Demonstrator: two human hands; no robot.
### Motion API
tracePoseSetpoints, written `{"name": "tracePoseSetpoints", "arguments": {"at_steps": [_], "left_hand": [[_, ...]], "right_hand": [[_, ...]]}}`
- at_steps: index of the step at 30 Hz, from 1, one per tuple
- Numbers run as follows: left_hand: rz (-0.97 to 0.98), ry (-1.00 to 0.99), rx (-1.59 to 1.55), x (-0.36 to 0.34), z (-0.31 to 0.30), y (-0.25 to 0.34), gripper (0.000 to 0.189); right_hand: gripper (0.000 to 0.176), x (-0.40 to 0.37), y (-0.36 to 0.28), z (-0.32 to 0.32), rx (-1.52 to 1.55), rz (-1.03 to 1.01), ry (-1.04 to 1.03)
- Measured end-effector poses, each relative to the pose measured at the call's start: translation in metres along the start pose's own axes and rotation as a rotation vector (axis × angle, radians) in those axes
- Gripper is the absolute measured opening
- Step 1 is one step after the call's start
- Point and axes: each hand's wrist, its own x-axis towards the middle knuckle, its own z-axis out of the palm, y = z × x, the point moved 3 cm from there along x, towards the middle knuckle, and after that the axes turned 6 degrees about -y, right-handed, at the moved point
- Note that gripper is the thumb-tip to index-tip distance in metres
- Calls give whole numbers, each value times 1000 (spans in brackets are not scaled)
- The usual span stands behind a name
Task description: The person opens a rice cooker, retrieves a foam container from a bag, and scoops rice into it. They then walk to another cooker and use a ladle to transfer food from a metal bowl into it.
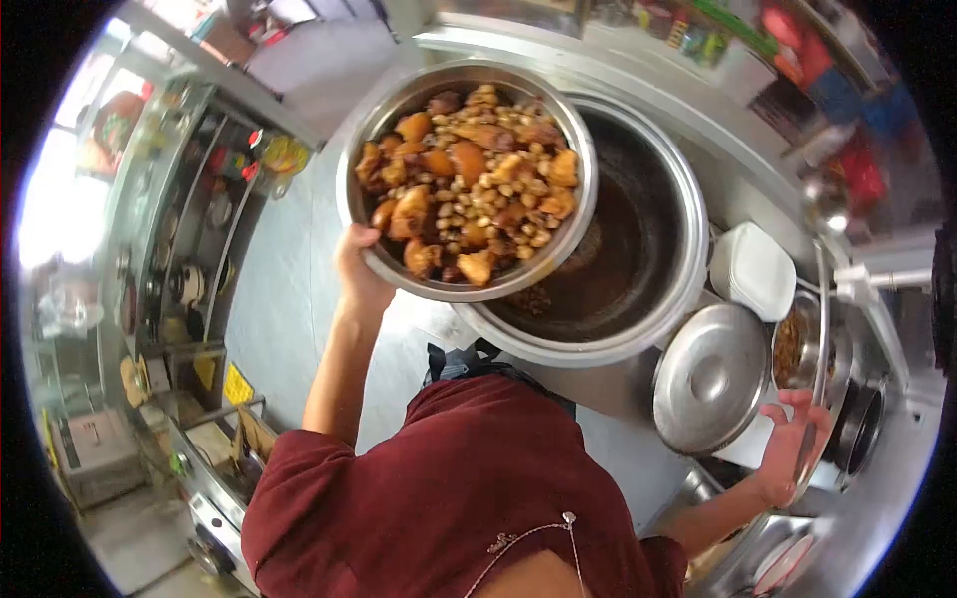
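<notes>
Now left hand (357, 267) grips stew bowl (454, 291) above pot (690, 261).

Bowl (439, 287) of food over the big pot (688, 259); lid (710, 379) right of pot, stacked containers (753, 269) behind lid.

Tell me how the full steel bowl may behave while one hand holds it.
Probably heavy: the steel bowl is heaped with meat and beans. It may tip, as only the left hand grips its edge above the large pot. The polished metal looks slippery.
</notes>
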Motion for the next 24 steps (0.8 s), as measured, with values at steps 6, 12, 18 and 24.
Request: {"name": "tracePoseSetpoints", "arguments": {"at_steps": [6, 12, 18, 24], "left_hand": [[-49, 20, -13, -2, 10, -19, 59], [-30, 23, -64, -6, 3, -33, 54], [-60, -46, -33, -11, 5, -32, 50], [-45, -30, -6, -16, 15, -32, 48]], "right_hand": [[33, 91, 36, 64, -308, -237, 47], [25, 130, 32, 143, -626, -417, -527], [29, 127, 45, 179, -648, -713, -623], [26, 110, 50, 193, -691, -773, -730]]}}
